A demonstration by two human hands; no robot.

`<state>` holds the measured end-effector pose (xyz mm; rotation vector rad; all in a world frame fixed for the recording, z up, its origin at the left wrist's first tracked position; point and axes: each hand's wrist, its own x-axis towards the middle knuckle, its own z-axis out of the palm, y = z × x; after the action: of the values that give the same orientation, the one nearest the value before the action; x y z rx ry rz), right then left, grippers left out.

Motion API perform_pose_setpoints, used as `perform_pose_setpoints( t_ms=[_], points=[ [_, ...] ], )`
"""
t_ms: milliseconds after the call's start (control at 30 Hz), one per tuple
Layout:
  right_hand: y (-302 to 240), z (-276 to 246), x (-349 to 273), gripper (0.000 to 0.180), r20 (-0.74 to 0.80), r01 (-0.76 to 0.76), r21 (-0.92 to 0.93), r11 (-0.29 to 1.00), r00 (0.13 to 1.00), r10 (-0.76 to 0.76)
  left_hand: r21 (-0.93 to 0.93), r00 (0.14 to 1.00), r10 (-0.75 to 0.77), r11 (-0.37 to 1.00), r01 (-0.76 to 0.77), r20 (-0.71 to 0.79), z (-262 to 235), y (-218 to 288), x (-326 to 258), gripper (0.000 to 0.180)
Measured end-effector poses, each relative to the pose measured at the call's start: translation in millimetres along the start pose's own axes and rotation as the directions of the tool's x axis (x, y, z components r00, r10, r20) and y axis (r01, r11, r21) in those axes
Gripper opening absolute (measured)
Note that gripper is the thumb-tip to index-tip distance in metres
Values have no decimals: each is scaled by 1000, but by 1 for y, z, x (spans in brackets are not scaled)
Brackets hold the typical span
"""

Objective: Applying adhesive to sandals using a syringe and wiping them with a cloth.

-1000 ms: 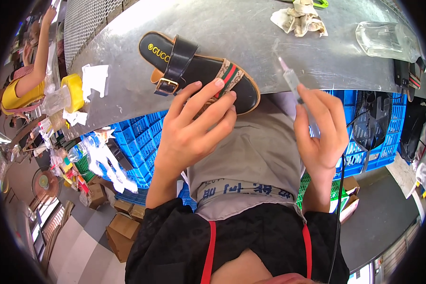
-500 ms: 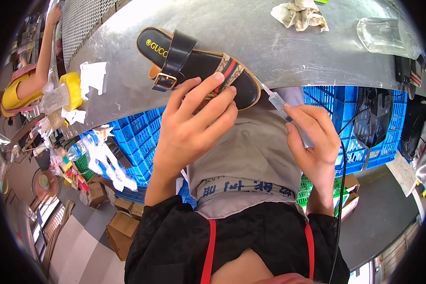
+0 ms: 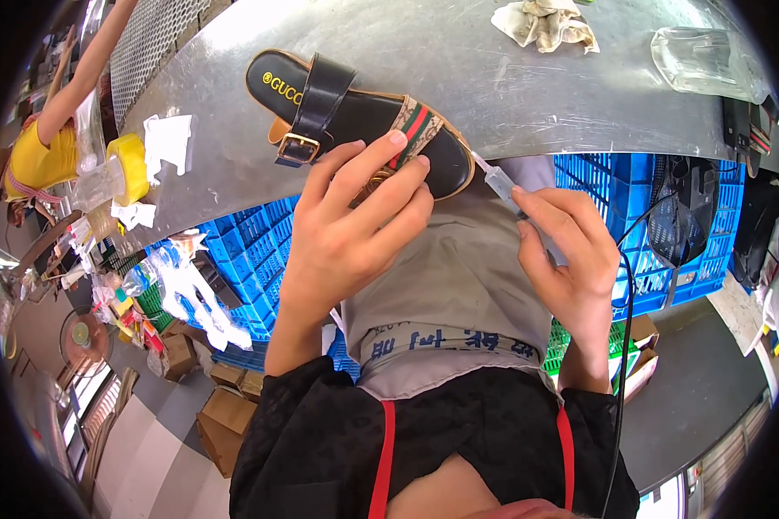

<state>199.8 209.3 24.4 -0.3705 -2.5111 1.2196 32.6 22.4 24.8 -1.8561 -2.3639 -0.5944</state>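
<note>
A black sandal with a tan edge lies at an angle over the table's near edge. It has a buckled black strap and a patterned strap with a green-red-green stripe. My left hand grips the sandal at the patterned strap, its fingers spread across the strap and its thumb hidden. In my right hand is a clear syringe, held between thumb and fingers. Its thin tip meets the sandal's edge at the near right end; whether anything flows out is too small to see.
On the metal table lie a crumpled cloth, a clear container and a yellow tape roll. Blue crates stand below its edge. A black cable hangs beside my right arm. A person in yellow is at far left.
The syringe tip has shifted slightly left and down along the sandal's edge, with my right hand following. The sandal and my left hand have barely moved. The other person's arm has moved.
</note>
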Motion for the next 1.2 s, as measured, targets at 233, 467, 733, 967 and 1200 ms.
perform_pose_setpoints(
  t_ms=[233,467,733,967,1200],
  points=[
    [0,-1,0,43,-5,13,-25,1000,1000,-13,-1,1000,-2,1000,2,-4,0,0,0,22],
    [-1,-2,-2,43,-13,14,-30,999,1000,-14,-9,1000,2,1000,-2,-15,1,-1,-1,23],
    [0,-1,-3,43,-25,3,-15,1000,1000,-3,-12,1000,6,1000,-7,-24,3,-1,-1,23],
    [1,-2,-5,44,-23,3,-22,1000,1000,-4,-3,1000,12,1000,-12,-20,2,-1,-1,22],
    [-1,-5,-8,43,-25,11,-54,998,1000,-12,4,1000,2,1000,-2,-15,1,1,-1,22]
  ],
)
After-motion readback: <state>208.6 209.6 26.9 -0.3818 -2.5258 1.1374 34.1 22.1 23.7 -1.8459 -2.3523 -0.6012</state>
